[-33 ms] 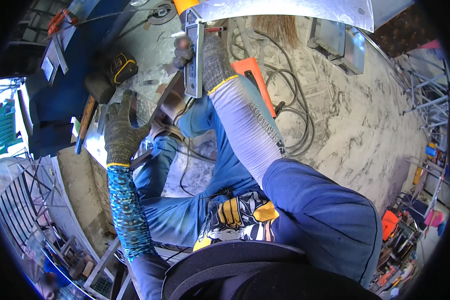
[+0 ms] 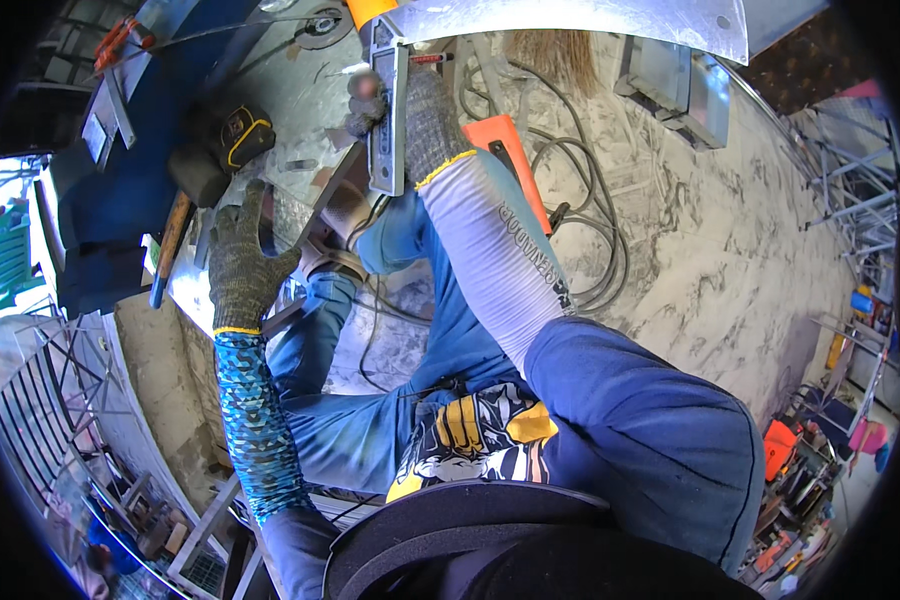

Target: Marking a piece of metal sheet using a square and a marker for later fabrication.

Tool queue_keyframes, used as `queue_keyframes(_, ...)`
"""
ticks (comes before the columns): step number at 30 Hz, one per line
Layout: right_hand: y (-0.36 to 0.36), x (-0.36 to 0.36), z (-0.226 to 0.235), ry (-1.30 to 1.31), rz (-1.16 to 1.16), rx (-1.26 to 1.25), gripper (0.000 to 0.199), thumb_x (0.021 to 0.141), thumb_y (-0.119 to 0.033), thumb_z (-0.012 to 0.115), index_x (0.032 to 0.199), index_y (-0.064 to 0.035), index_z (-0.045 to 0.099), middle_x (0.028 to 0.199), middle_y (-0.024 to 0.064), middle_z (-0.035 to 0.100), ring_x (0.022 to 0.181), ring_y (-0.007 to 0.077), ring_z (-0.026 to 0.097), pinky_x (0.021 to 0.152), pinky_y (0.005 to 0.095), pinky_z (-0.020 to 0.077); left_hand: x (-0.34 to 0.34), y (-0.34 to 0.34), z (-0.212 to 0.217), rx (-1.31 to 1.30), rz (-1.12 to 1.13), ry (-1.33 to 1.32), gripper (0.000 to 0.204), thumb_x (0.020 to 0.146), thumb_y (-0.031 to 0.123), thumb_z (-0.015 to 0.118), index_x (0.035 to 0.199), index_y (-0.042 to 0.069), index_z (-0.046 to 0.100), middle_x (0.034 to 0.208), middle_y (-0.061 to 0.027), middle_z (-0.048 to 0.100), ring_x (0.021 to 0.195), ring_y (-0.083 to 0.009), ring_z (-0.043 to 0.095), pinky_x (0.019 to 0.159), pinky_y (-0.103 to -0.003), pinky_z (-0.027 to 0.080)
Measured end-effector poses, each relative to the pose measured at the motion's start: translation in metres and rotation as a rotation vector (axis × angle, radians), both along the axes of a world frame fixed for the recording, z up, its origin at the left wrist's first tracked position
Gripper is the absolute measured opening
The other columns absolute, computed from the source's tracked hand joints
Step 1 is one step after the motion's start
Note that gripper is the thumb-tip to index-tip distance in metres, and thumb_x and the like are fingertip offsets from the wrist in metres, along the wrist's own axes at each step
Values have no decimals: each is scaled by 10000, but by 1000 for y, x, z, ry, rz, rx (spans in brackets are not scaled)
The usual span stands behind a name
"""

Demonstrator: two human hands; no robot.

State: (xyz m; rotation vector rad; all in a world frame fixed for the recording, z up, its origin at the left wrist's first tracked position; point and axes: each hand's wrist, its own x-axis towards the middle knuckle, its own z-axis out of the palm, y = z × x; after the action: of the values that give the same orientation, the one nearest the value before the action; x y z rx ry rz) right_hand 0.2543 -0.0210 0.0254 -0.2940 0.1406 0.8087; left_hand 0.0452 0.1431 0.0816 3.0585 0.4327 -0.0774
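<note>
My right hand [image 2: 436, 125], in a grey knit glove, is closed round the grey metal stock of a try square [image 2: 386, 130]. Its fingertips wrap over the stock's left side, and the wide shiny blade extends right along the top edge. My left hand [image 2: 242, 262], also gloved, rests with its fingers stretched out at the near edge of a metal work surface [image 2: 305, 110]. No object shows in it. Just beyond it lies a hammer [image 2: 173, 235] with a wooden handle and a dark head. A black and yellow tape measure [image 2: 248, 138] sits beside that head.
An orange-red tool [image 2: 510, 160] lies right of my right wrist. A dark cable [image 2: 610, 215] loops over the stained floor. Farther off are broom bristles [image 2: 555, 60] and metal box sections [image 2: 675, 90]. A green plastic chair [image 2: 5, 255] stands at far left, and clutter lines the right rim.
</note>
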Motion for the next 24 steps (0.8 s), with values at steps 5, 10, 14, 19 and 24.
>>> queue_keyframes(5,-3,10,-18,-160,95,6,236,945,-364,521,964,-133,561,786,74,565,546,175,470,548,384,399,3,1,0,71,-48,-107,918,696,356,798,1496,136,405,1267,-219,546,1204,-408,511,1049,-516,406)
queue_keyframes(10,1,8,-20,-156,6,-12,225,945,-353,525,970,-133,560,773,76,562,543,177,468,546,384,397,7,-4,5,8,40,-8,976,664,375,823,1502,124,390,1271,-210,555,1202,-404,522,1066,-509,391)
queue_keyframes(14,4,7,-5,-93,26,-114,217,948,-343,527,973,-130,559,759,77,559,540,179,463,543,383,391,-1,-4,6,31,57,17,1031,647,353,837,1527,122,352,1291,-209,563,1198,-392,540,1047,-492,411)
queue_keyframes(19,1,7,-4,-105,0,-96,214,953,-344,536,969,-132,555,758,78,561,539,175,459,537,376,381,2,0,14,-104,69,34,1020,657,329,836,1529,119,351,1298,-220,561,1198,-384,547,1020,-482,438)
queue_keyframes(24,1,9,-4,-6,1,43,187,945,-298,591,900,-121,548,681,96,574,495,198,496,428,326,379,2,-2,3,-58,69,-11,957,676,314,820,1508,121,389,1259,-222,572,1177,-383,559,997,-481,457)
